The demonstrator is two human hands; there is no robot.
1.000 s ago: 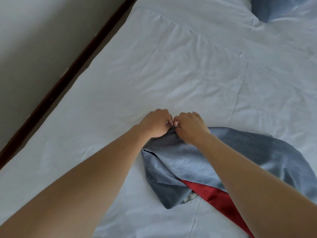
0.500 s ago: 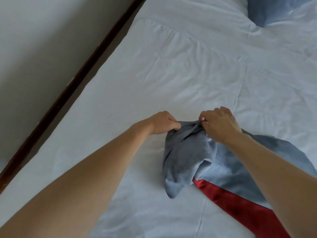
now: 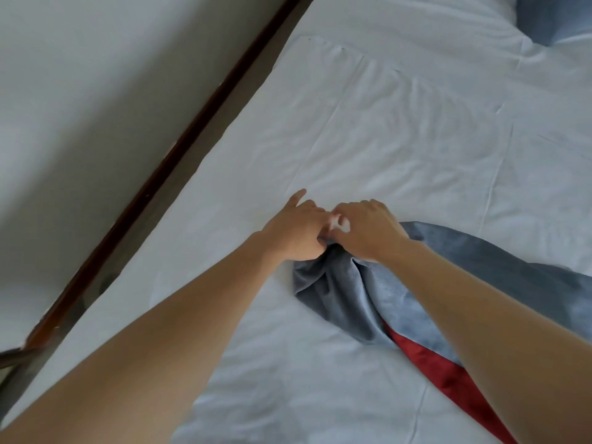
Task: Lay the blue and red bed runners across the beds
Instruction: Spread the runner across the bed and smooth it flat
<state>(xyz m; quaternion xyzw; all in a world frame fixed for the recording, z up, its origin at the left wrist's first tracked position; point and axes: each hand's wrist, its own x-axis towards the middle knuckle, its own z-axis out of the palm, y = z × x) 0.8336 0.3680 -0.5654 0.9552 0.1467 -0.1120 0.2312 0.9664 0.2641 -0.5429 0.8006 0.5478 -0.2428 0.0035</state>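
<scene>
A blue bed runner with a red band lies bunched on the white bed, trailing off to the lower right. My left hand and my right hand sit side by side at the bunched end, both pinching its edge. The left index finger sticks out; the other fingers hold the cloth. My right forearm covers part of the runner.
The bed's left edge runs diagonally beside a dark wooden skirting strip and a pale wall. A blue pillow corner shows at the top right. The sheet is creased around the hands.
Half a second ago my hands were spread apart along the runner's edge; now they have come back together, and the cloth is bunched under them again.
</scene>
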